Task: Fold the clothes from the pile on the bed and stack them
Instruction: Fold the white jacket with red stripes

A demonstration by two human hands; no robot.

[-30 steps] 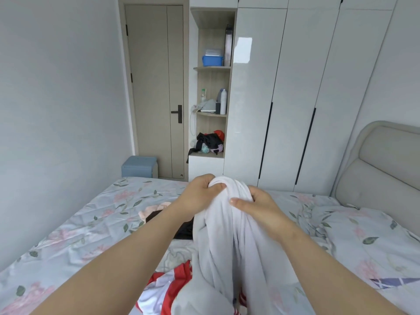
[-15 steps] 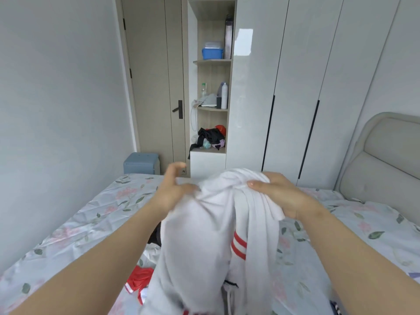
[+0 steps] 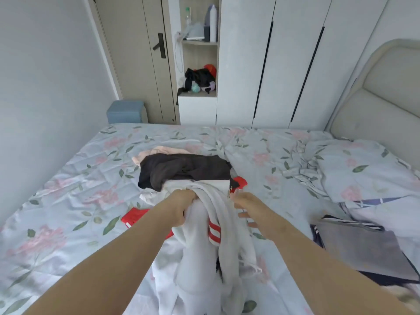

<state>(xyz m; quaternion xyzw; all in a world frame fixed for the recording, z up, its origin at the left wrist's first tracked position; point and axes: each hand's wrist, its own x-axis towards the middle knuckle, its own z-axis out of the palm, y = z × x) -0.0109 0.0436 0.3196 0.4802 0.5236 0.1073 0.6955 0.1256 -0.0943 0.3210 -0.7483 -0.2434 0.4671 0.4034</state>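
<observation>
A white garment with red stripes point(image 3: 204, 242) hangs bunched over the bed. My left hand point(image 3: 181, 206) grips its top, fingers curled into the cloth. My right hand point(image 3: 246, 209) is just right of the garment, fingers spread and holding nothing. Behind the hands lies the pile: a black garment point(image 3: 184, 170) on top, a pale pink one point(image 3: 154, 153) behind it and red cloth point(image 3: 136, 218) at its edges. A folded grey piece point(image 3: 361, 248) lies flat on the bed at the right.
The floral bed sheet point(image 3: 68, 201) spreads left of the pile. A pillow point(image 3: 368, 169) and padded headboard point(image 3: 386, 92) are at the right. Beyond the bed stand white wardrobes point(image 3: 284, 64), an open shelf with clothes, a door and a blue box point(image 3: 126, 111).
The view has tilted down towards the bed. Both hands have come down with the white garment. My right hand has let go of it; my left hand has closed round its top.
</observation>
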